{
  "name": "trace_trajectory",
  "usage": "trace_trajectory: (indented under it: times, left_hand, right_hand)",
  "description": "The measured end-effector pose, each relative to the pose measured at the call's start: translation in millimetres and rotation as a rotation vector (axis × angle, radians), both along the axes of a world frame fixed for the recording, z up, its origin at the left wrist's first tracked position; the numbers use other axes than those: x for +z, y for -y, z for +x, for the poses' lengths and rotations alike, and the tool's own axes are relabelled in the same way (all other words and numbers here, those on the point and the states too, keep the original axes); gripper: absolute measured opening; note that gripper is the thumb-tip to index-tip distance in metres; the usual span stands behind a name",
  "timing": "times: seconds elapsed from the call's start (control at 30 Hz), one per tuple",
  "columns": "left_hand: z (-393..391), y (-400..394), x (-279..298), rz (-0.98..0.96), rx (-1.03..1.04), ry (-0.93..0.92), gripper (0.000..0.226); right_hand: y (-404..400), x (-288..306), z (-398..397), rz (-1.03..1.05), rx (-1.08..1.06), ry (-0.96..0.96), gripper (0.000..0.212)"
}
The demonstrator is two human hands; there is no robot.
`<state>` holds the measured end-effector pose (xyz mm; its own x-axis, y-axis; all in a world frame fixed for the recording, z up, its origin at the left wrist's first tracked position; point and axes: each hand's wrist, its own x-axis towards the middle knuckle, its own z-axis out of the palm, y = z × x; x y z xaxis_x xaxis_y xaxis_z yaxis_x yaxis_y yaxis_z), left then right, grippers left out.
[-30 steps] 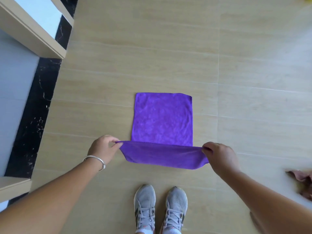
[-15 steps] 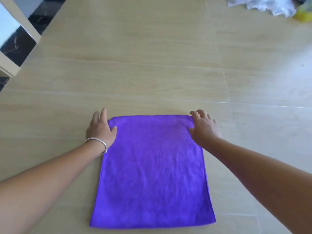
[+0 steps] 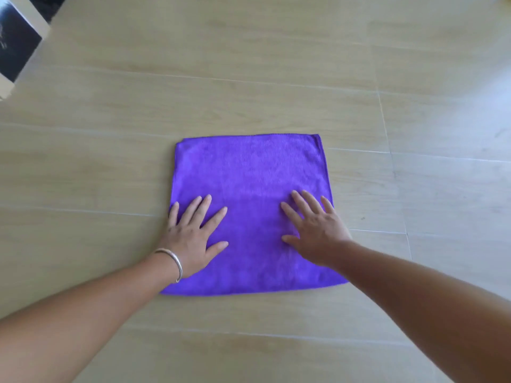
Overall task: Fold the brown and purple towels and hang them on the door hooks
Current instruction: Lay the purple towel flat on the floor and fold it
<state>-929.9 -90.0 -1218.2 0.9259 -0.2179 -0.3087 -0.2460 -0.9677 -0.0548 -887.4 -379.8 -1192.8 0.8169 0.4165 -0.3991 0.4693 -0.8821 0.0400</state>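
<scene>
Door frame [image 3: 22, 37] cut off (top-left)

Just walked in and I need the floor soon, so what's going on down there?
A person is flattening a purple towel on the wood-look floor. Both hands are spread flat on its near half, the left hand by the left edge and the right hand by the right edge, with no grip on the cloth. No brown towel or door hooks are in view.

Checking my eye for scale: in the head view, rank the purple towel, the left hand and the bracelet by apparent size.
1. purple towel
2. left hand
3. bracelet, a thin band on the left wrist
</scene>
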Motion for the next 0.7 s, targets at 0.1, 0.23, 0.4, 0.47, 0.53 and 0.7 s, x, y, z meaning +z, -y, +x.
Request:
trace_trajectory:
  times: [0.1,0.23,0.4,0.47,0.53,0.7]
  left_hand:
    - [17,-2,10,0.034,-0.014,-0.015,0.068]
    - [-31,-2,9,-0.080,-0.116,0.015,0.074]
    - [-76,-13,-2,-0.100,-0.227,0.017,0.087]
    - [-72,-23,-1,-0.092,-0.238,0.016,0.083]
    - [-65,-31,1,-0.087,-0.231,0.002,0.075]
    - [-59,-32,3,-0.062,-0.288,0.061,0.064]
  right_hand:
    - [0,-1,-8,0.050,-0.032,-0.006,0.069]
    - [19,-11,-57,0.125,0.145,0.005,0.076]
    - [56,-22,-54,0.144,0.381,0.058,0.083]
    - [62,-24,-51,0.158,0.379,0.078,0.077]
    - [63,-25,-51,0.175,0.382,0.108,0.068]
    - [58,-17,-49,0.156,0.474,0.171,0.059]
